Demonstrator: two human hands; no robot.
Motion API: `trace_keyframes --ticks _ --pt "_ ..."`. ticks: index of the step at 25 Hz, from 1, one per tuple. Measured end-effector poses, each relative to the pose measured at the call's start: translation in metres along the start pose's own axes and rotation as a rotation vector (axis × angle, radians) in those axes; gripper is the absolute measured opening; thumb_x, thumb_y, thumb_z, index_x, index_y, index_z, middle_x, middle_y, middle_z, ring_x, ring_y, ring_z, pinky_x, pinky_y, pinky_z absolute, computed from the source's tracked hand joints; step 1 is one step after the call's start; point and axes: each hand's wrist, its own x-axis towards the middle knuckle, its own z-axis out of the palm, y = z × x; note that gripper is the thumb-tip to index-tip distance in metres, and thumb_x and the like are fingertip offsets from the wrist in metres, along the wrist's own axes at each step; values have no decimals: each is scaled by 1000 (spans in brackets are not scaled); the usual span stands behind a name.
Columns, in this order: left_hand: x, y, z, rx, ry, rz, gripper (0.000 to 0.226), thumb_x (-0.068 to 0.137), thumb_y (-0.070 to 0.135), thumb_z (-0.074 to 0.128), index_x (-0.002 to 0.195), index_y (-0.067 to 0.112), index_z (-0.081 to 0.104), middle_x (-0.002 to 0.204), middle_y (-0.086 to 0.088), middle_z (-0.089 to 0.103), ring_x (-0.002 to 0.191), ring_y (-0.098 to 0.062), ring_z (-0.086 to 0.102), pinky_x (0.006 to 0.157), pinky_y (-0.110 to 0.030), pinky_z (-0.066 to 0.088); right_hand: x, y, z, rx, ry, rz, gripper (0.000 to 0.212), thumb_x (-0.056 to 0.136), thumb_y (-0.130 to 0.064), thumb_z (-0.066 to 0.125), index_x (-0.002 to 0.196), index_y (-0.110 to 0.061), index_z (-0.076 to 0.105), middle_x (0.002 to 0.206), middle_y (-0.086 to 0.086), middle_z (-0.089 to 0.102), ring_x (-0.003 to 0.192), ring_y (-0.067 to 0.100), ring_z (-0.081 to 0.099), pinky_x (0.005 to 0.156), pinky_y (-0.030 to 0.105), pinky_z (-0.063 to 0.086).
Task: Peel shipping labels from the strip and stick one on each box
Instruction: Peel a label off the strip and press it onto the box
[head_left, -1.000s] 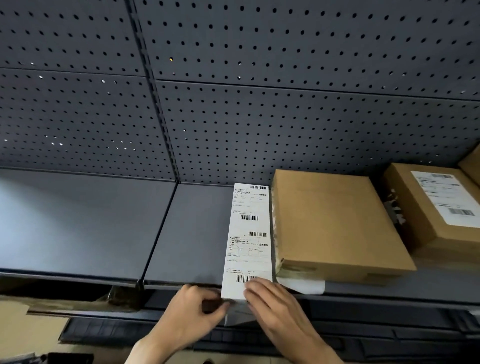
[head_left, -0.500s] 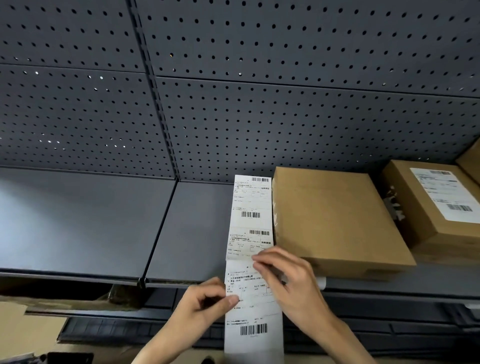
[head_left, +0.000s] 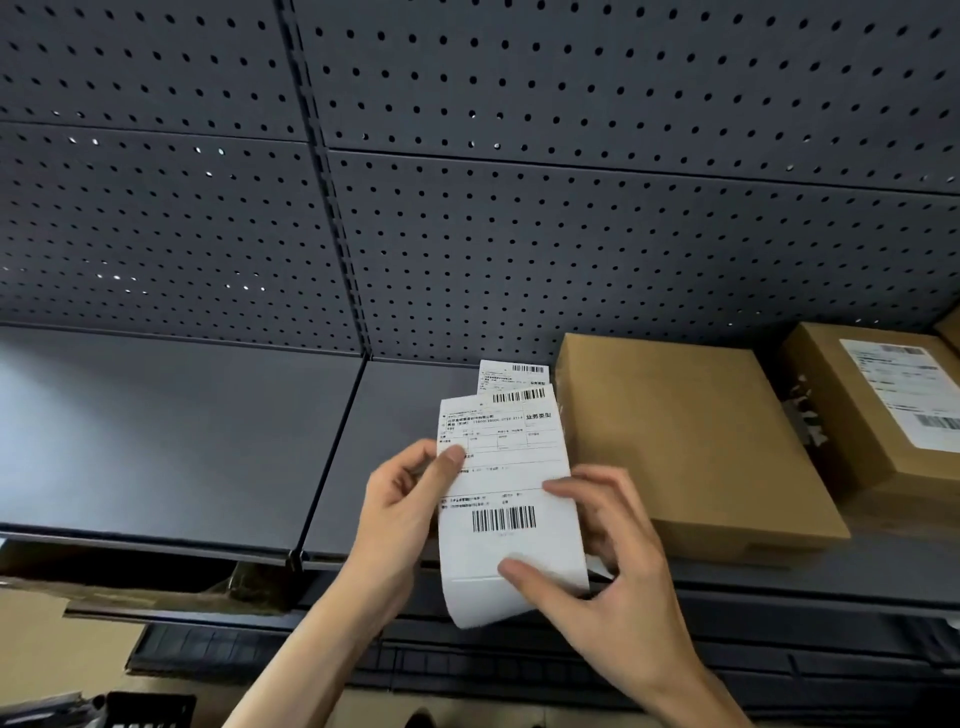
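Observation:
A white label strip (head_left: 506, 499) with barcodes is lifted off the dark shelf (head_left: 182, 441), folded so its far end (head_left: 511, 374) shows behind the near label. My left hand (head_left: 400, 514) pinches the strip's left edge with thumb on the front. My right hand (head_left: 613, 561) grips its right edge and lower part. Just right of the strip, a plain brown box (head_left: 685, 441) with no label lies flat on the shelf. Further right, a second brown box (head_left: 857, 467) carries a white label (head_left: 904, 389) on top.
A dark pegboard wall (head_left: 519, 208) rises behind the shelf. The left shelf panel bears nothing. A third box corner (head_left: 950, 332) peeks in at the far right. Below the shelf edge are cardboard (head_left: 52, 649) and dark trays (head_left: 208, 649).
The strip lay flat on the shelf beside the plain box; both hands have picked it up, folded it and drawn it toward me, so it now stands raised off the shelf.

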Motion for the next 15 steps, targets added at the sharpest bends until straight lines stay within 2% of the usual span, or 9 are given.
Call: trace_keyframes --ticks 3,5,7,9,11,13,15 --pt "1 -4 -2 -30 -57 -27 42 92 39 64 84 -1 71 83 -17 74 70 -22 65 59 -29 49 7 1 4 236 84 92 41 72 0 90 94 -28 70 108 -5 64 99 20 73 75 26 59" --pt "-2 -9 -9 30 -126 8 47 80 47 71 83 1 76 84 -17 75 72 -25 65 63 -31 51 13 0 3 311 136 134 40 71 9 86 91 -23 71 102 0 68 98 20 75 78 22 58" --pt "-9 -12 -13 100 -210 44 29 72 26 83 87 2 78 89 -15 78 78 -23 71 70 -29 56 16 2 0 356 138 158 38 70 7 85 91 -21 72 103 1 70 98 21 76 79 22 59" --pt "-16 -11 -12 141 -260 44 23 68 -1 83 91 2 79 92 -17 79 83 -21 75 74 -26 57 20 -3 -1 356 137 167 32 68 -5 87 93 -21 73 108 -1 68 102 19 74 82 25 60" --pt "-16 -14 -11 160 -225 61 26 69 -13 80 90 1 78 91 -17 79 82 -20 76 72 -24 58 21 -5 -3 60 204 44 27 72 -19 88 96 -20 76 122 -1 59 117 13 65 92 24 57" --pt "-14 -11 -8 169 -189 106 25 72 -13 79 91 4 78 90 -15 79 82 -19 76 73 -24 58 24 -3 -8 -324 233 -249 22 81 -24 87 99 -13 80 129 7 54 124 21 56 100 31 49" --pt "-13 -9 -6 169 -186 168 23 72 -1 82 93 10 79 92 -13 80 84 -18 75 76 -24 57 28 -3 -9 -425 88 -490 19 87 -21 81 102 -8 81 118 7 64 112 27 59 90 41 48"
